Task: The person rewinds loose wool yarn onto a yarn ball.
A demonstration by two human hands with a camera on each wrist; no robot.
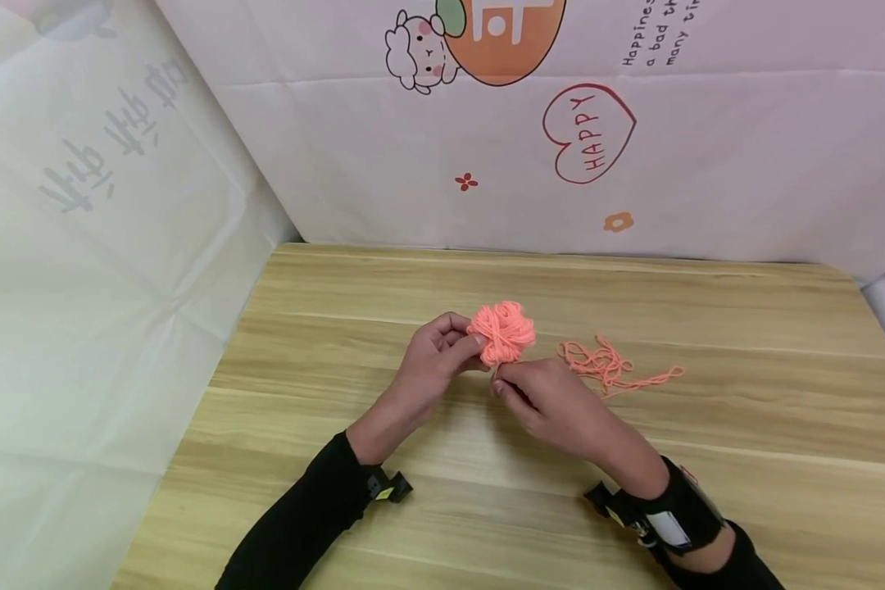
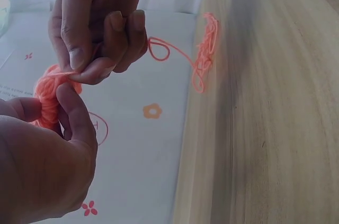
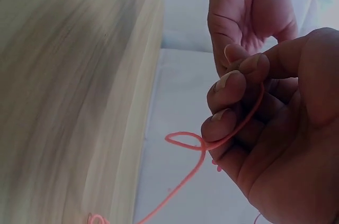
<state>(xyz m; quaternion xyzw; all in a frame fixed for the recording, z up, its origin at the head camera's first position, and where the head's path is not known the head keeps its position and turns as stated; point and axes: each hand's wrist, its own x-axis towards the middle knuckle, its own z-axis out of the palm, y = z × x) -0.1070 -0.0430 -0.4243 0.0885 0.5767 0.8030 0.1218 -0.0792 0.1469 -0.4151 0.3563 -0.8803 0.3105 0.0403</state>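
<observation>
A small wound ball of coral yarn [image 1: 503, 329] is held above the table by my left hand [image 1: 437, 358], thumb on the near face and fingers behind. Just below the ball, my right hand [image 1: 556, 403] pinches a strand of the same yarn between thumb and fingers. In the right wrist view the yarn strand [image 3: 183, 181] runs across the curled fingers, makes a small loop and drops away. The left wrist view has both hands meeting at the ball [image 2: 48, 97], whose far side is hidden by fingers.
A loose tangle of coral yarn [image 1: 601, 365] lies on the wooden table [image 1: 302, 328], to the right of the hands. Behind the table hangs a white printed cloth [image 1: 354, 164], and another pale cloth [image 1: 103, 328] hangs along the left side.
</observation>
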